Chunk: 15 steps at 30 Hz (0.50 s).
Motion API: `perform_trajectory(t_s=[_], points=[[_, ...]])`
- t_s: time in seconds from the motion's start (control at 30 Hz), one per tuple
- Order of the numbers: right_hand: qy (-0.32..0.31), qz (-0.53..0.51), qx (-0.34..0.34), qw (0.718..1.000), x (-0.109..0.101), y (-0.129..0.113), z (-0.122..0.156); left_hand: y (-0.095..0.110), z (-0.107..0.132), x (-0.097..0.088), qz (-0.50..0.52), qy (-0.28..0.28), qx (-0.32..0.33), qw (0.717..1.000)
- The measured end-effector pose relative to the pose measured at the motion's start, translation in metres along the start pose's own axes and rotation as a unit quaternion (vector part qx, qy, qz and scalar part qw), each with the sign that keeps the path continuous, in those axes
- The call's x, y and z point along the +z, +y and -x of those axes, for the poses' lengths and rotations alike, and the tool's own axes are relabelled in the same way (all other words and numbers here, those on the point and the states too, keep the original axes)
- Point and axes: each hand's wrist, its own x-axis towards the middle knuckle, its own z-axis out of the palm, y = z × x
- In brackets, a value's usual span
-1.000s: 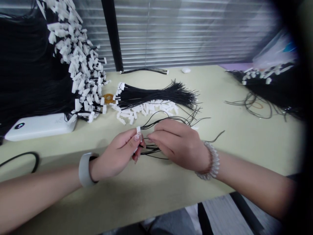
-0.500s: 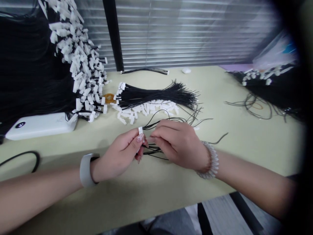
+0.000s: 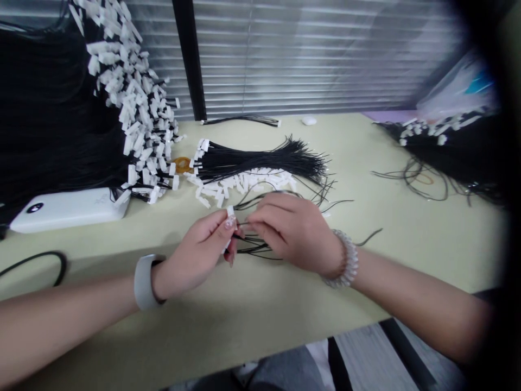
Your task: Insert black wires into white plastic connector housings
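My left hand (image 3: 205, 244) pinches a small white plastic connector (image 3: 230, 210) between thumb and forefinger. Thin black wires (image 3: 254, 247) run to the right out of that hand, passing under my other hand. Close beside it, my right hand (image 3: 293, 231) is closed, thumb and forefinger pinching a thin black wire just right of the connector. The wire's tip is too small to make out. Behind both hands lies a bundle of black wires (image 3: 256, 157) with white connectors at its left end. A row of loose white connectors (image 3: 244, 182) sits in front of that bundle.
A big heap of black wires with white connectors (image 3: 138, 108) fills the left side. By it lie a white power bank (image 3: 73, 210) and orange rubber bands (image 3: 182, 164). More black wires (image 3: 456, 157) lie at the right. Window blinds (image 3: 317, 60) stand behind the table (image 3: 195, 336).
Both hands have shifted very slightly up and left in the picture. A dark wire now shows between my right fingertips and the connector.
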Motion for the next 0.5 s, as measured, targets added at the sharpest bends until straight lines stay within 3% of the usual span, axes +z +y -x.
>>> perform_trajectory(t_s=[0.07, 0.17, 0.23, 0.3, 0.37, 0.5], points=[[0.047, -0.014, 0.019, 0.999, -0.009, 0.01, -0.004, -0.001, -0.002, 0.0, 0.045, 0.059, -0.009, 0.997], [0.096, -0.002, 0.109, 0.989, -0.024, 0.033, -0.005, -0.002, -0.004, 0.001, 0.108, 0.136, -0.01, 0.985], [0.034, 0.013, 0.167, 0.985, -0.03, 0.05, -0.002, -0.003, -0.005, 0.001, 0.125, 0.159, -0.003, 0.979], [-0.082, 0.006, 0.175, 0.981, -0.032, 0.062, 0.002, -0.003, -0.005, 0.0, 0.129, 0.166, 0.001, 0.978], [-0.182, -0.015, 0.141, 0.973, -0.03, 0.068, 0.005, -0.003, -0.005, 0.0, 0.13, 0.168, 0.002, 0.977], [-0.285, -0.075, 0.081, 0.952, -0.03, 0.058, 0.006, -0.004, -0.005, 0.0, 0.127, 0.17, 0.004, 0.977]])
